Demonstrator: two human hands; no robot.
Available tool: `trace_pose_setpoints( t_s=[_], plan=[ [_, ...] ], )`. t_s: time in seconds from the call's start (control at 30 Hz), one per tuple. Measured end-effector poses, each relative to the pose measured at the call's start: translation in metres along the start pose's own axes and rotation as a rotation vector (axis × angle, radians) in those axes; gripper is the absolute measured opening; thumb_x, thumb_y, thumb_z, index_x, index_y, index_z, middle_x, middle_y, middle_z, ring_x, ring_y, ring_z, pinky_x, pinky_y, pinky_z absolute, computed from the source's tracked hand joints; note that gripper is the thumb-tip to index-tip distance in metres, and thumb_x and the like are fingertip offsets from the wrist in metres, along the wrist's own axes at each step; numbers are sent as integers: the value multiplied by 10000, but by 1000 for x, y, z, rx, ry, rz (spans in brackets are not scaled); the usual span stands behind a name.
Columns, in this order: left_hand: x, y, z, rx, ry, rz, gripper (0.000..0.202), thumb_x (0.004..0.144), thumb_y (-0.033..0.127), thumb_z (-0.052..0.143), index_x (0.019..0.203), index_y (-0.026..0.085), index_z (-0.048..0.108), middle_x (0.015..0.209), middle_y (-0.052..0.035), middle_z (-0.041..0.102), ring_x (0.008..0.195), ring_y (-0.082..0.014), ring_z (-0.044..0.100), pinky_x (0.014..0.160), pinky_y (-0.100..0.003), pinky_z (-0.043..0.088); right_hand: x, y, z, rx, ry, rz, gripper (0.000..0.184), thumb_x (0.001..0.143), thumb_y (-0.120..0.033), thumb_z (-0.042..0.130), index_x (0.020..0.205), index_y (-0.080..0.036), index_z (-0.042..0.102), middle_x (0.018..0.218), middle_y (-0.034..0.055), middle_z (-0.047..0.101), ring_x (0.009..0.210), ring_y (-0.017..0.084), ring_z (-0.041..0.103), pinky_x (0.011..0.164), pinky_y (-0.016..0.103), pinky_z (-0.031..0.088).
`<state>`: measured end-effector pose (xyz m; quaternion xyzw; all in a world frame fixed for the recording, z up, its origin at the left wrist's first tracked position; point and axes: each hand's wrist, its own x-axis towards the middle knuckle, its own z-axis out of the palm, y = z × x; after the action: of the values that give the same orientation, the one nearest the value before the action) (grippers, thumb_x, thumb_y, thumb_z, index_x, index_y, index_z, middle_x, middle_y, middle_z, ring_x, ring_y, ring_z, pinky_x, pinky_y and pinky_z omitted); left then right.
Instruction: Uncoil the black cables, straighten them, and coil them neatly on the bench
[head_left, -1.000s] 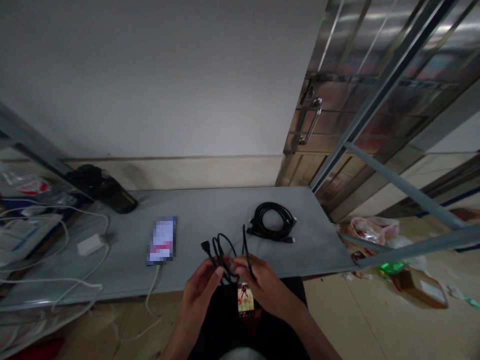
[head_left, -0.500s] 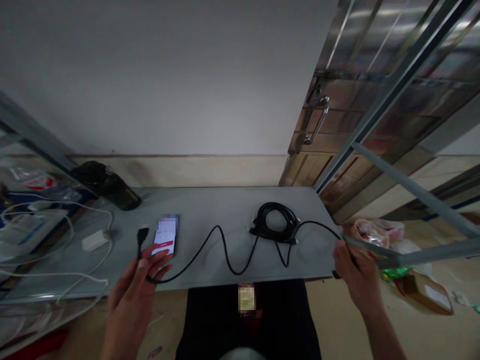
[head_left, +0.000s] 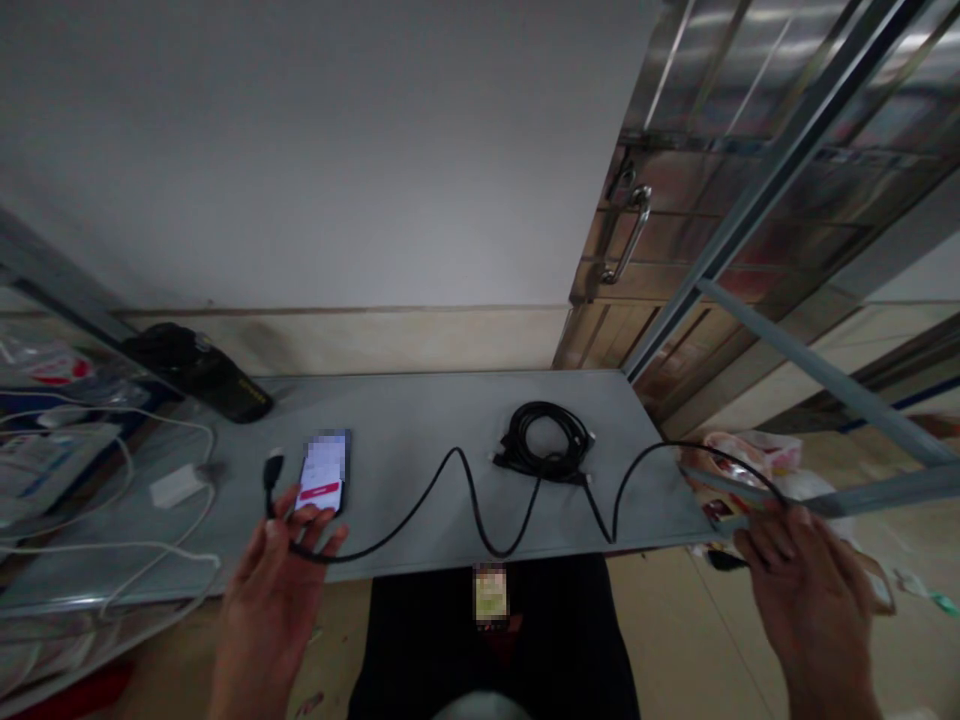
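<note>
A black cable (head_left: pixel 480 510) ran almost straight across the lower middle of the frame, its long axis lying left to right between the two hands. The left hand (head_left: pixel 281 580), at lower left, pinched one end between thumb and fingers, so that the plug (head_left: pixel 272 470) stood up just above the fingertips. The right hand (head_left: pixel 806 580), at lower right past the table's edge, had its fingers curled over the other end; whether it truly gripped the cable there could not be told, though the cable arched up from it. Between the hands the cable sagged in two loose waves across the grey table (head_left: pixel 420 420), dipping to the near edge at the middle of the frame. Both hands were about equally far from that middle dip, one at each end.

Behind the right wave, a coil (head_left: pixel 544 450) of black cable lay on the table, and the stretched cable passed just in front of it. A phone (head_left: pixel 324 475) lay just beside the left hand's fingertips, with a white charger (head_left: pixel 174 487) further left.
</note>
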<state>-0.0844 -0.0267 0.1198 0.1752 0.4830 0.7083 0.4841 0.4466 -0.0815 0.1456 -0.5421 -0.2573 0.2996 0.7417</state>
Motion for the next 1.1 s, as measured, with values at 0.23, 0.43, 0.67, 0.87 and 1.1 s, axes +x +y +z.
trace_pose_setpoints(
  t_s=[0.23, 0.43, 0.67, 0.87, 1.1],
  plan=[
    [-25, -61, 23, -20, -102, -302, 529, 817, 474, 1029, 1269, 258, 856, 1233, -84, 845, 1255, -320, 781, 943, -431, 729, -53, 25, 76, -12, -339, -70, 251, 1027, -511, 835, 1005, -272, 759, 865, 11, 604, 788, 168, 579, 729, 324, 538],
    [-37, -92, 26, -5, -242, -493, 465, 850, 497, 967, 1200, 207, 868, 1480, -182, 787, 1450, -430, 701, 1064, -535, 688, -107, 61, 133, -203, -859, -116, 109, 1107, -370, 738, 1091, -275, 789, 1074, 55, 721, 993, 191, 716, 861, 308, 595],
    [-43, -83, 42, 43, -390, -526, 400, 895, 595, 861, 1135, 276, 881, 1292, -144, 857, 1271, -390, 800, 1045, -529, 686, -145, 112, 171, -433, -1159, -148, 85, 1100, -296, 750, 1061, -244, 804, 1163, 52, 708, 1092, 194, 730, 1030, 322, 591],
    [-42, -85, 47, -55, -345, -580, 315, 961, 500, 843, 1120, 229, 865, 944, -78, 792, 870, -230, 764, 827, -366, 672, -144, 146, 173, -521, -1135, -136, 263, 1012, -237, 865, 1214, -236, 696, 1193, 55, 781, 1164, 249, 765, 1074, 399, 608],
    [-37, -68, 56, -247, -330, -642, 293, 951, 343, 908, 1108, 141, 765, 710, 96, 338, 560, -70, 383, 649, -259, 528, -127, 162, 167, -704, -1244, -482, 448, 982, -441, 920, 1300, -230, 686, 1401, 134, 785, 1403, 326, 706, 1336, 627, 407]
  ],
)
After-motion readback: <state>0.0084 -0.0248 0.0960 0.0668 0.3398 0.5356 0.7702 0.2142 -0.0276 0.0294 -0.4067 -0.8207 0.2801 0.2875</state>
